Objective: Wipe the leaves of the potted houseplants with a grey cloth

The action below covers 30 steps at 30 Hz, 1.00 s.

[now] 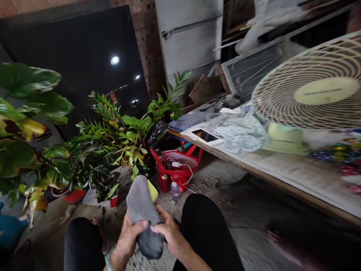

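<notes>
A grey sock (143,199), paler at its upper part and dark at the lower end, is held between my two hands over my lap. My left hand (129,235) grips its left side with the thumb lying across the cloth. On the opposite side my right hand (172,231) pinches it, the two thumbs close together. Behind the sock a yellow piece (152,191) sticks out; most of it is hidden, so I cannot tell what it is.
Leafy potted plants (121,139) stand ahead and left. A red bag (180,165) with a white cable, a red can (164,183) and a small bottle (175,190) are on the floor. The table (242,160) at right carries a phone (205,136), cloth and a fan (313,86).
</notes>
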Each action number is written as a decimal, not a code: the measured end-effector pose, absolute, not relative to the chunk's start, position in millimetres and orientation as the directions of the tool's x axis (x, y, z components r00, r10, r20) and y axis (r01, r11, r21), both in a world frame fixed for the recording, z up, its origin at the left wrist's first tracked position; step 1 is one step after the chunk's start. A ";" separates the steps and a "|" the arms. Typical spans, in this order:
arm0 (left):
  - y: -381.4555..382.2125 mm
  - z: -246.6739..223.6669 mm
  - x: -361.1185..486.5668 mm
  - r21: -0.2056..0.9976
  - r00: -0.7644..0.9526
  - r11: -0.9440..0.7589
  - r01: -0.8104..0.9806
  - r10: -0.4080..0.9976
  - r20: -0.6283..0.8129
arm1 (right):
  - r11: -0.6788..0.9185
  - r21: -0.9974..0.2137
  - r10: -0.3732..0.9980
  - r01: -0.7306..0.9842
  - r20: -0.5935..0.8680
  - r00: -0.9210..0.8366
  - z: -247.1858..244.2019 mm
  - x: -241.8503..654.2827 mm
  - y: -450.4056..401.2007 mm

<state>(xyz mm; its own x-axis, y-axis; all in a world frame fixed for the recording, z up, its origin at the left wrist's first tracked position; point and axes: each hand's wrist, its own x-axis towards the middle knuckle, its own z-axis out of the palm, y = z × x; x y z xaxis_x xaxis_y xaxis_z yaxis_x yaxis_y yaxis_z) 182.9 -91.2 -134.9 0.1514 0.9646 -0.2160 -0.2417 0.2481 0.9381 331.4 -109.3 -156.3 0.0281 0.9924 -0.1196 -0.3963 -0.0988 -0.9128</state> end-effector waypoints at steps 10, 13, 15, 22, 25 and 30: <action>-65.9 -71.5 178.9 0.992 0.129 0.127 0.001 0.984 -0.126 | -0.173 -0.956 0.982 -0.239 -0.150 -0.112 -125.6 423.7 33.5; -42.4 -16.0 151.2 0.998 0.025 0.031 0.063 0.999 -0.033 | -0.302 -0.858 0.938 -0.415 -0.345 0.031 -134.3 400.5 72.4; -13.4 19.0 133.8 0.995 -0.092 0.020 0.102 0.996 -0.010 | -0.373 -0.822 0.912 -0.430 -0.409 -0.009 -146.3 377.7 87.7; 95.2 4.6 144.7 0.979 -0.041 0.064 0.196 0.998 -0.057 | -0.415 -0.722 0.890 -0.553 -0.447 -0.085 -158.7 339.2 133.1; 96.0 -52.3 158.1 0.948 0.084 0.123 0.292 0.985 -0.153 | -0.384 -0.662 0.913 -0.644 -0.377 -0.157 -154.9 333.5 146.1; 58.4 -101.0 155.6 0.890 0.187 0.147 0.432 0.951 -0.248 | -0.461 -0.538 0.885 -0.706 -0.332 -0.326 -161.6 320.1 154.6</action>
<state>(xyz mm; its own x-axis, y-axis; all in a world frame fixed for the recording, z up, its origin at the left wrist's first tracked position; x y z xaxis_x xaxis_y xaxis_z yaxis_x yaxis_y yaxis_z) 155.6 58.4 -101.0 0.1868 0.9507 -0.2476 0.4318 0.1469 0.8899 320.1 154.6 -161.6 -0.3256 0.8852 -0.3324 -0.7057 -0.4615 -0.5376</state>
